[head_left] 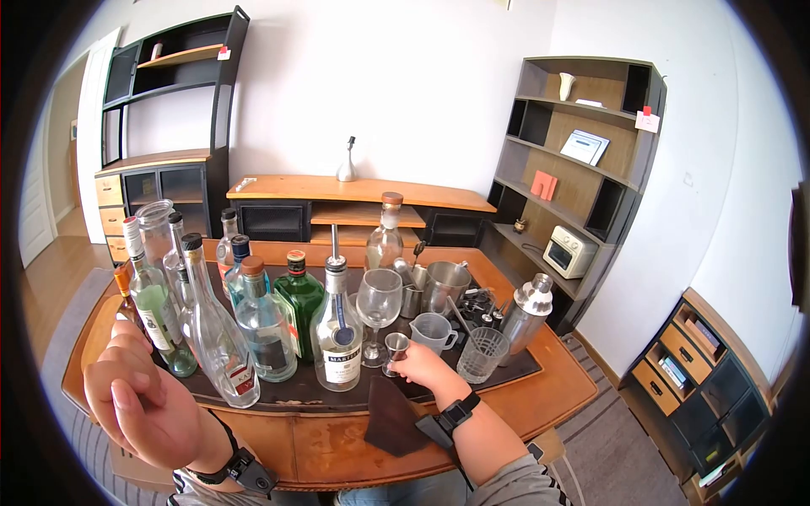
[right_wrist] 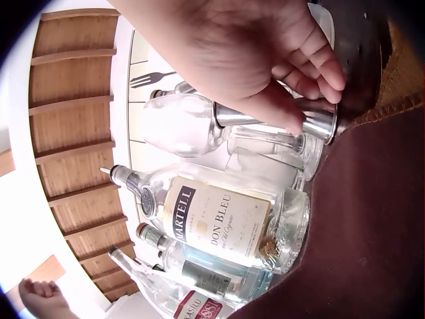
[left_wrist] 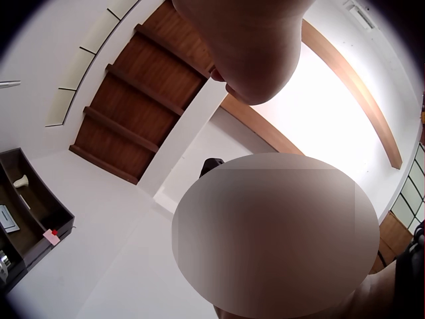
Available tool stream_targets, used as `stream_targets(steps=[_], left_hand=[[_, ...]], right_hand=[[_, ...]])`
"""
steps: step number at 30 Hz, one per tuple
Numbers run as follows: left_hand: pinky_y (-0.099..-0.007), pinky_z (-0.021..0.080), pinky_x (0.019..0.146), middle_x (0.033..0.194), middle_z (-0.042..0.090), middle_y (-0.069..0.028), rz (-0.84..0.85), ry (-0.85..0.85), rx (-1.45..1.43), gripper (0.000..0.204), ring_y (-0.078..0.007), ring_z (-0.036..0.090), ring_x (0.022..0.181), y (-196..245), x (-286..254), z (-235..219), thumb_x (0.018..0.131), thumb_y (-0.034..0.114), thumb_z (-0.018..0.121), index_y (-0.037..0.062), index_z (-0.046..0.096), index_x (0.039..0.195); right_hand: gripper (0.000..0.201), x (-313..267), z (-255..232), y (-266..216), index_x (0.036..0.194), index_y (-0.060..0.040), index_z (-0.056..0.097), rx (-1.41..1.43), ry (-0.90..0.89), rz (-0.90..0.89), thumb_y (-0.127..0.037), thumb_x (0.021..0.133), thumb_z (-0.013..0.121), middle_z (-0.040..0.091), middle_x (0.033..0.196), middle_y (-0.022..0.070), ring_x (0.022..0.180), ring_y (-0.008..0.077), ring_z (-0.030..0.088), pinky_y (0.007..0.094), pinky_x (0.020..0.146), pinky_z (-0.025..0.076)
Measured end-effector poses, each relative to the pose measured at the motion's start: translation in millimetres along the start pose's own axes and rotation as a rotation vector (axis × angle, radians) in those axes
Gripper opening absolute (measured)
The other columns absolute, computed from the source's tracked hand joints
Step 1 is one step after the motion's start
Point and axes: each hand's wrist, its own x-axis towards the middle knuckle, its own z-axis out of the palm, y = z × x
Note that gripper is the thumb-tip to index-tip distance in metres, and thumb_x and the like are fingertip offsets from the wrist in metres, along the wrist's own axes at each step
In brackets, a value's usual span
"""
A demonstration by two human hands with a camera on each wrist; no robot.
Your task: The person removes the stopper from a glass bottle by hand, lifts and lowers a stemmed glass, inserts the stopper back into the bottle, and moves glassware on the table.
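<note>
My right hand (head_left: pixel 419 364) pinches a steel jigger (head_left: pixel 395 347) between thumb and fingers, low beside the wine glass (head_left: pixel 379 301). In the right wrist view, the thumb and fingers lie round the jigger's waist (right_wrist: pixel 320 119), its wide end at the dark mat. A Martell bottle (head_left: pixel 340 337) with a metal pourer stands just left of it. My left hand (head_left: pixel 148 396) is raised at the left with loosely curled fingers, holding nothing, in front of the bottles. Only part of the left hand (left_wrist: pixel 255 53) shows in the left wrist view.
Several bottles, among them a green bottle (head_left: pixel 298 295) and a tall clear bottle (head_left: pixel 215 341), crowd the left. Right of the jigger are a plastic measuring jug (head_left: pixel 432 332), a cut-glass tumbler (head_left: pixel 483 356) and a steel shaker (head_left: pixel 527 316). A dark cloth (head_left: pixel 393 417) hangs over the front edge.
</note>
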Motion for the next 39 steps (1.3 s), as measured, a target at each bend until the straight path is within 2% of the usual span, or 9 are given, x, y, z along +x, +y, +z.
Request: stream_targets(steps=[3,5,9,12,15,20,23,27,39], left_hand=[[-0.0329,0.026,0.065,0.053,0.029,0.0017,-0.002,0.002,0.006,0.019,-0.0092,0.024,0.054,0.5,0.2,-0.4,0.088,0.016,0.042,0.0086,0.041,0.070],[-0.0329,0.026,0.065,0.053,0.029,0.0017,0.002,0.001,0.011,0.019,-0.0091,0.024,0.054,0.0,1.5,-1.7,0.088,0.016,0.042,0.0086,0.041,0.070],[-0.0326,0.026,0.064,0.054,0.029,0.0014,0.015,-0.006,-0.011,0.022,-0.0096,0.024,0.055,-1.2,2.3,-2.9,0.090,0.015,0.041,0.0087,0.040,0.069],[-0.0322,0.026,0.064,0.055,0.028,0.0015,0.011,-0.017,-0.030,0.026,-0.0100,0.024,0.056,-2.9,0.5,-3.3,0.093,0.015,0.040,0.0091,0.040,0.068],[-0.0322,0.025,0.064,0.055,0.028,0.0018,-0.002,-0.028,-0.044,0.026,-0.0100,0.023,0.057,-4.8,-1.2,-1.7,0.093,0.015,0.041,0.0089,0.040,0.068],[-0.0324,0.025,0.064,0.055,0.028,0.0016,0.008,-0.047,-0.049,0.025,-0.0099,0.023,0.057,-3.8,-1.7,-0.4,0.093,0.015,0.041,0.0084,0.041,0.069],[-0.0323,0.025,0.064,0.055,0.028,0.0015,0.020,-0.048,-0.030,0.025,-0.0101,0.023,0.057,-1.9,-1.9,-0.6,0.093,0.015,0.041,0.0083,0.042,0.070],[-0.0333,0.024,0.063,0.053,0.030,0.0012,-0.013,-0.027,-0.026,0.021,-0.0101,0.024,0.055,-1.8,-3.1,1.3,0.088,0.015,0.042,0.0081,0.041,0.069],[-0.0339,0.025,0.065,0.054,0.028,0.0006,-0.015,-0.025,-0.016,0.020,-0.0101,0.024,0.055,-0.3,-3.6,-1.1,0.087,0.015,0.042,0.0075,0.040,0.069]], right_hand=[[0.021,4.8,-0.3,15.2,0.099,-0.0039,0.060,-0.106,0.013,0.046,-0.015,0.083,0.068,0.064,0.080,0.0053,0.065,0.0113,0.058,0.0284,0.053,0.048],[0.018,-3.9,-6.7,22.4,0.093,-0.0043,0.063,-0.519,0.243,-0.389,-0.019,0.084,0.069,0.061,0.073,0.0041,0.062,0.0113,0.057,0.0283,0.051,0.047],[0.020,-51.9,-41.5,-40.9,0.085,-0.0038,0.065,0.018,0.215,-0.055,-0.023,0.084,0.070,0.056,0.064,0.0017,0.057,0.0115,0.055,0.0267,0.052,0.044],[0.021,-44.6,-55.2,-19.2,0.093,-0.0031,0.064,-0.093,0.643,-0.194,-0.021,0.084,0.069,0.056,0.063,0.0021,0.055,0.0122,0.055,0.0288,0.052,0.043],[0.028,-46.0,-55.7,-16.8,0.102,-0.0037,0.064,-0.291,0.600,-0.078,-0.024,0.083,0.067,0.065,0.076,0.0153,0.076,0.0293,0.066,0.0374,0.070,0.050],[0.033,-42.1,-46.1,-15.0,0.103,0.0004,0.064,-0.380,0.433,-0.094,-0.027,0.084,0.066,0.067,0.091,0.0215,0.087,0.0361,0.065,0.0400,0.076,0.050],[0.036,-33.0,-44.8,-5.9,0.108,0.0007,0.063,-0.409,0.410,-0.147,-0.027,0.085,0.068,0.065,0.083,0.0131,0.075,0.0221,0.063,0.0318,0.069,0.049],[0.037,-24.6,-32.5,-7.0,0.113,0.0009,0.062,-0.306,0.353,-0.181,-0.024,0.086,0.065,0.066,0.098,0.0209,0.090,0.0332,0.064,0.0380,0.079,0.050],[0.030,-34.0,-32.8,-17.6,0.117,-0.0055,0.063,-0.104,0.497,-0.392,-0.015,0.088,0.063,0.066,0.088,0.0117,0.078,0.0212,0.065,0.0299,0.072,0.051]])
